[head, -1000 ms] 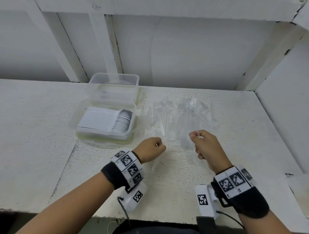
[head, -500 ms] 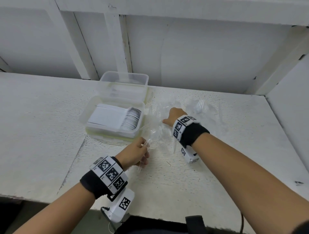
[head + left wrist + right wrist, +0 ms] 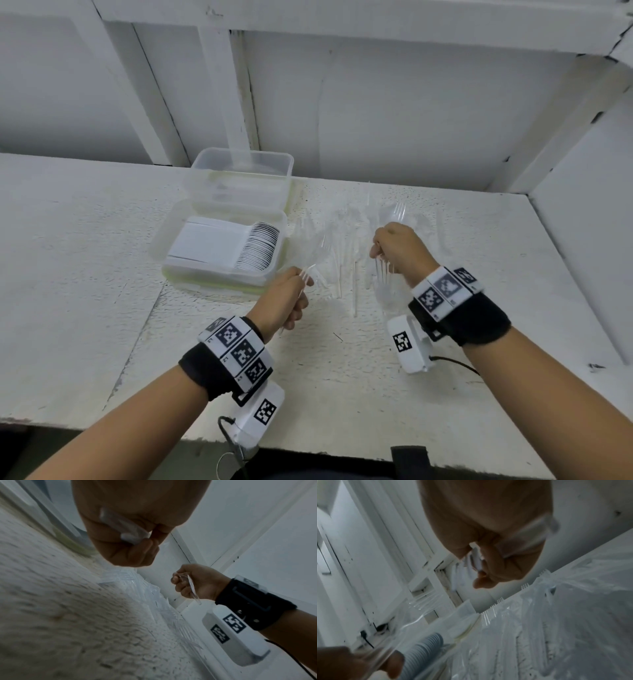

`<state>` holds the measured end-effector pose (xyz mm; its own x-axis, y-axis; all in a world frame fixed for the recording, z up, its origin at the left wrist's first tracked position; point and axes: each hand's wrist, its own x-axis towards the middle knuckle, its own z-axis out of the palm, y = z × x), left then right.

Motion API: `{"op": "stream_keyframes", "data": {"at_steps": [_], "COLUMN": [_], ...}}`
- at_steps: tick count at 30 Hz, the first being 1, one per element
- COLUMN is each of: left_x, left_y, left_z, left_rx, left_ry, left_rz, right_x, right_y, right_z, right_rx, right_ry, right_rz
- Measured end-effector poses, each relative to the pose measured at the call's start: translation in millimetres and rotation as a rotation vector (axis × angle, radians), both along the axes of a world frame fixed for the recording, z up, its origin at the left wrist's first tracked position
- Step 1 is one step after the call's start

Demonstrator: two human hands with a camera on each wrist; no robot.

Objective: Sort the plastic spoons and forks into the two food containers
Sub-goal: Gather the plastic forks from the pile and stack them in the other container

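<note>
The left hand is curled in a fist around clear plastic forks, their tines poking up past the thumb, and it hovers just off the near right corner of the front container. The right hand is likewise closed on a bundle of clear cutlery whose handles hang down below the fingers; the wrist view is too blurred to say whether these are forks or spoons. Between and behind the hands, a loose pile of clear utensils lies spread on the counter toward its back edge, one fork tines-up at the far side. The front container holds a neat row of white spoons (bowls stacked to the right). A second container, touching it behind, sits against the counter's back edge.
</note>
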<state>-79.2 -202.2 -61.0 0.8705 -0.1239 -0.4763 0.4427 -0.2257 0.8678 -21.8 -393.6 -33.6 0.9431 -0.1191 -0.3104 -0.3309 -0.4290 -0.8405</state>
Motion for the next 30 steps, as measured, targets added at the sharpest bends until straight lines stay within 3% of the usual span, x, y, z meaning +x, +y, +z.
{"op": "stream_keyframes", "data": {"at_steps": [4, 8, 11, 14, 19, 24, 30], "left_x": [6, 11, 15, 20, 26, 29, 49], "left_y": [-14, -25, -29, -30, -23, -20, -47], "left_z": [2, 3, 9, 13, 9, -1, -18], "left_rx": [-0.037, 0.054, -0.097, -0.187, -0.110, 0.113, 0.596], "left_ry": [0.021, -0.103, -0.110, -0.105, -0.112, -0.126, -0.320], "left_rz": [-0.029, -0.083, -0.049, 0.009, 0.028, -0.061, -0.348], "right_x": [-19, -37, -46, -51, -56, -53, -49], "right_y": [-10, -12, -7, -2, 3, -5, -24], "right_z": [2, 4, 6, 4, 7, 12, 2], "right_rx": [0.159, 0.141, 0.176, 0.248, 0.467, 0.775, 0.560], "right_ry": [-0.029, -0.121, -0.135, -0.108, -0.013, 0.043, 0.064], "right_rz": [-0.018, 0.046, 0.070, 0.037, 0.014, -0.038, -0.106]}}
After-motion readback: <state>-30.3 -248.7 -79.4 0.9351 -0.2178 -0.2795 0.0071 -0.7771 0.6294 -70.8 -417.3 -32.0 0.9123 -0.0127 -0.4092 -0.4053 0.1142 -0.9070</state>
